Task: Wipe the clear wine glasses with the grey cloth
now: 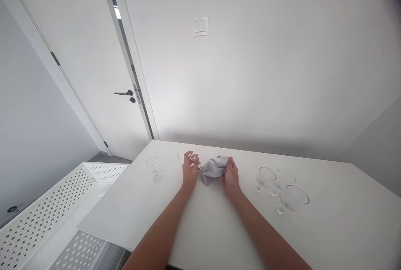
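My left hand (pixel 190 170) is curled round a clear stemmed glass (pixel 198 157) that shows only faintly against the white table (pixel 200 228). My right hand (pixel 231 175) grips a crumpled grey cloth (pixel 213 169) and presses it against that glass between the two hands. Both forearms reach out over the table towards its far edge by the wall.
One clear stemmed glass (pixel 154 166) stands left of my hands. To the right stand three more: (pixel 266 176), (pixel 284 175), (pixel 294 198). A white perforated rack (pixel 46 203) sits low at the left. Behind it is a white door with a dark handle (pixel 124 93).
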